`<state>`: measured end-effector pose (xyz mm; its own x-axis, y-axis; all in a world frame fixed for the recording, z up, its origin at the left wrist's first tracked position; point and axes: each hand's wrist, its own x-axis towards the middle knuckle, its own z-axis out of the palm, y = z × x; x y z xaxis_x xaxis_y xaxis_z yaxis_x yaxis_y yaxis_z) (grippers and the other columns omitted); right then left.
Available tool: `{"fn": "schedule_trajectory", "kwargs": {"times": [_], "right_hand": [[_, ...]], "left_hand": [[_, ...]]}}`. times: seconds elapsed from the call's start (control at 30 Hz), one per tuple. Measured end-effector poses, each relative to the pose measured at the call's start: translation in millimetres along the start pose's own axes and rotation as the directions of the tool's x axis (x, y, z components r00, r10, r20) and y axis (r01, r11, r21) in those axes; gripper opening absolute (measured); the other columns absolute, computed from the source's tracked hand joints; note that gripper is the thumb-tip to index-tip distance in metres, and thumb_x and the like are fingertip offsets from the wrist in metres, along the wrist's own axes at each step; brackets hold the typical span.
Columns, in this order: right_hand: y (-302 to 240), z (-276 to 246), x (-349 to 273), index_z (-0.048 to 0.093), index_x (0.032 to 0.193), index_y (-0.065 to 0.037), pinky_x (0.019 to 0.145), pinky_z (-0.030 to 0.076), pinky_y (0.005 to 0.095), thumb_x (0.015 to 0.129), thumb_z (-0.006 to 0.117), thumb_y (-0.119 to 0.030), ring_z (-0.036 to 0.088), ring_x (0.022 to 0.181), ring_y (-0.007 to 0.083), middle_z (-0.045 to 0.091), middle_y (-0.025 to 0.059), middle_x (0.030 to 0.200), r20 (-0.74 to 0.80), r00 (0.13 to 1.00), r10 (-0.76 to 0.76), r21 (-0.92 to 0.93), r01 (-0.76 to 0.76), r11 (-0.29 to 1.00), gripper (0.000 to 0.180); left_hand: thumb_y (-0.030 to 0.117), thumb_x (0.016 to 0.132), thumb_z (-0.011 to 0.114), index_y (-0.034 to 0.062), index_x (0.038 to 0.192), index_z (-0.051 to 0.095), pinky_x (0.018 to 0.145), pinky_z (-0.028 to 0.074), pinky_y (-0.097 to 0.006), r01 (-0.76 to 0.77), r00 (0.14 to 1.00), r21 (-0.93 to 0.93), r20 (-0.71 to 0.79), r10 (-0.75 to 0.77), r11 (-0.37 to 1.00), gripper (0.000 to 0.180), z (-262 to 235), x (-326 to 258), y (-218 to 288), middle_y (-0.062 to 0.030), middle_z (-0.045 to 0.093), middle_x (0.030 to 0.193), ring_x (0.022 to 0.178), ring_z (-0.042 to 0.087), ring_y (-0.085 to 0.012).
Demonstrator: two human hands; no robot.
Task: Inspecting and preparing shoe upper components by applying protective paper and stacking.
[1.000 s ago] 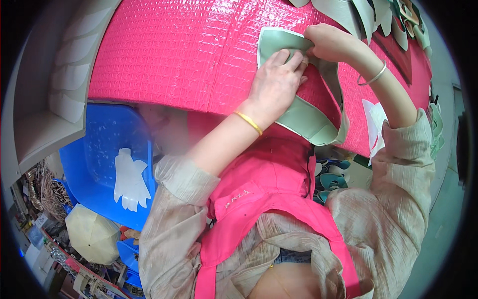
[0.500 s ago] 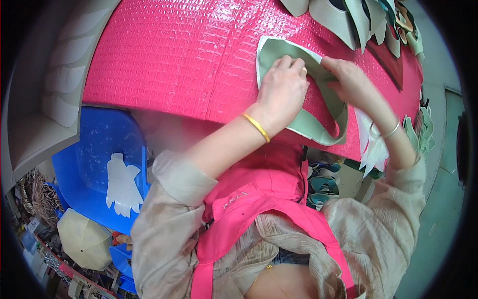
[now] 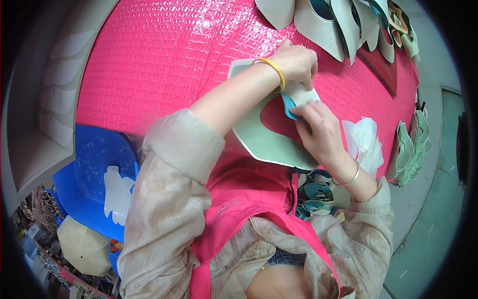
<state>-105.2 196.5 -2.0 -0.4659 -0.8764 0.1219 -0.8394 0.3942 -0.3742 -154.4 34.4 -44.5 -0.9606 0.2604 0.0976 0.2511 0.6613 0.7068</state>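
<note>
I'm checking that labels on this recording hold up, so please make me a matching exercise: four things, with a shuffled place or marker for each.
Things
1. Left hand
2. Right hand
3. Pale green curved shoe-upper piece
4. White cut-out piece

Place or marker
A. On the pink-covered table, partly hidden by an arm
B. Lying on blue plastic beside the table
C. Silver bangle at its wrist
D. Yellow bangle at its wrist

Right pairs: 1-D, 2-C, 3-A, 4-B
</note>
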Motion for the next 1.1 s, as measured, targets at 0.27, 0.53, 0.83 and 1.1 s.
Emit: {"fn": "schedule_trajectory", "kwargs": {"times": [0.27, 0.53, 0.83, 1.1], "right_hand": [[20, 10, 36, 0.054, 0.085, 0.001, 0.065, 0.045, 0.0395, 0.071, 0.063, -0.008, 0.057, 0.074, 0.0343, 0.057, 0.0192, 0.076, 0.094, 0.935, 0.343, 0.246, -0.355, 0.902, 0.02], [36, 6, 55, 0.053, 0.081, 0.004, 0.062, 0.042, 0.0403, 0.077, 0.062, -0.02, 0.056, 0.072, 0.0374, 0.057, 0.0231, 0.075, 0.136, 0.902, 0.411, 0.049, -0.42, 0.906, 0.026], [43, 14, 52, 0.053, 0.08, 0.005, 0.058, 0.041, 0.0391, 0.077, 0.063, -0.02, 0.056, 0.066, 0.0348, 0.055, 0.0219, 0.069, 0.114, 0.908, 0.404, 0.081, -0.414, 0.907, 0.027], [50, 7, 45, 0.051, 0.081, 0.003, 0.051, 0.036, 0.0286, 0.079, 0.063, -0.019, 0.04, 0.056, 0.0112, 0.048, 0.0103, 0.062, 0.109, 0.949, 0.296, 0.069, -0.304, 0.95, 0.026]], "left_hand": [[0.015, 0.077, 0.059, 0.0028, 0.097, 0.06, 0.082, 0.045, -0.033, 0.113, 0.889, 0.231, -0.458, 0.005, 0.966, 0.024, 21, -127, 33, -0.0122, 0.058, 0.1, 0.101, 0.053, -0.0274], [0.015, 0.076, 0.059, 0.0035, 0.107, 0.056, 0.089, 0.042, -0.034, 0.136, 0.895, 0.322, -0.445, 0.024, 0.937, 0.033, 30, -132, 30, -0.0106, 0.055, 0.109, 0.102, 0.051, -0.0251], [0.015, 0.075, 0.058, 0.001, 0.105, 0.056, 0.091, 0.04, -0.033, 0.095, 0.908, 0.39, -0.411, 0.081, 0.916, 0.033, 39, -123, 29, -0.0096, 0.052, 0.107, 0.099, 0.05, -0.0239], [0.017, 0.077, 0.056, 0.0011, 0.108, 0.055, 0.089, 0.042, -0.031, 0.086, 0.931, 0.389, -0.359, 0.065, 0.917, 0.035, 43, -115, 27, -0.0074, 0.051, 0.113, 0.103, 0.049, -0.0241]]}}
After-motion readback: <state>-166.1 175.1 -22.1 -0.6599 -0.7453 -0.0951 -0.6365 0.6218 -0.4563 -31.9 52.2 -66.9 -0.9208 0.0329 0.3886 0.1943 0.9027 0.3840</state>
